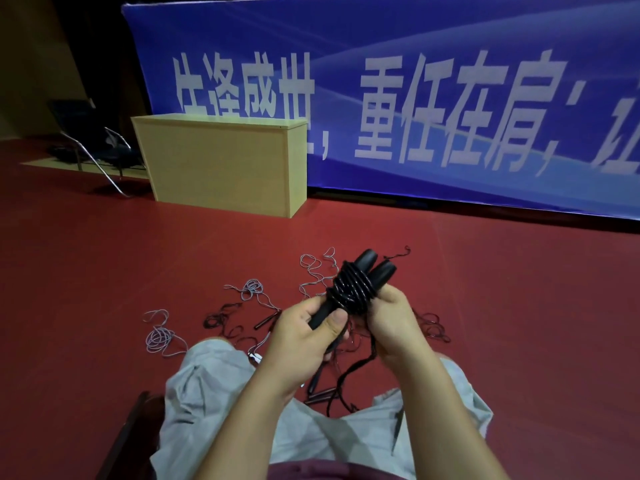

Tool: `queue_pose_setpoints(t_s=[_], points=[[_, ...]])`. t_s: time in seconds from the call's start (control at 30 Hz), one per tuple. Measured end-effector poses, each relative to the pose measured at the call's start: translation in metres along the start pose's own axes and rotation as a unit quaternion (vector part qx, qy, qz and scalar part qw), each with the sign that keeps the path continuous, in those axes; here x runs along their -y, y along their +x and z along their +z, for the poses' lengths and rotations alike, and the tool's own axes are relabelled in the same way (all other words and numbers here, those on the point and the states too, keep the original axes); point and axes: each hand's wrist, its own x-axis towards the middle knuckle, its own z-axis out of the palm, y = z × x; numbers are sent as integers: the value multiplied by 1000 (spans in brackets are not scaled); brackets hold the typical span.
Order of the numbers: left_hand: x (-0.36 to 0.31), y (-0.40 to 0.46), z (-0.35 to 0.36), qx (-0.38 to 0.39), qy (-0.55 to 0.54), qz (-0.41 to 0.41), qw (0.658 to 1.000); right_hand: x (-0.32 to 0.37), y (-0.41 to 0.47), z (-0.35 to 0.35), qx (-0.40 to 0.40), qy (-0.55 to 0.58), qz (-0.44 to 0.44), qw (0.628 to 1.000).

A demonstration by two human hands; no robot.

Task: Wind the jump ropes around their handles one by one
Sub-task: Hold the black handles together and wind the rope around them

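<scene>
Left hand (pixel 304 336) fingers gripping paired black handles (pixel 363 275), rope (pixel 349 289) coiled round them, right hand (pixel 394 323) clasping the coils, its fingertips hidden, loose ropes (pixel 159 337) on floor (pixel 519 289)

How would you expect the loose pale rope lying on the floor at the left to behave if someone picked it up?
The pale rope would probably hang limp, since it lies in loose coils. It looks thin, so likely light. Its loops may snag or tangle as it lifts off the floor.
</scene>
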Motion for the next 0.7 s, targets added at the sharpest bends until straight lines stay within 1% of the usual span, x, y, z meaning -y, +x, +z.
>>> queue_pose_setpoints(t_s=[0.1, 0.2, 0.3, 0.4, 0.5, 0.6, 0.67, 0.7], points=[[1, 5, 2, -49, -27, -5, 998, -6, -11, 1, 17, -82, -17, 996], [5, 9, -1, -103, -8, -14, 995, -4, -19, 1, 26, -173, -44, 984], [6, 9, -5, -161, 22, -12, 987, -3, -23, -2, 20, -273, -57, 960], [7, 11, -8, -212, 39, -18, 976, 0, -29, -3, 44, -312, -50, 948], [10, 16, -9, -237, 56, -18, 970, 5, -34, -2, 75, -355, -80, 929], [13, 18, -11, -249, 107, -10, 963, 13, -39, -1, 101, -416, -115, 896], [13, 17, -14, -257, 154, 0, 954, 17, -40, -2, 115, -450, -113, 878], [12, 16, -16, -261, 176, 4, 949, 19, -41, -3, 120, -455, -104, 876]])
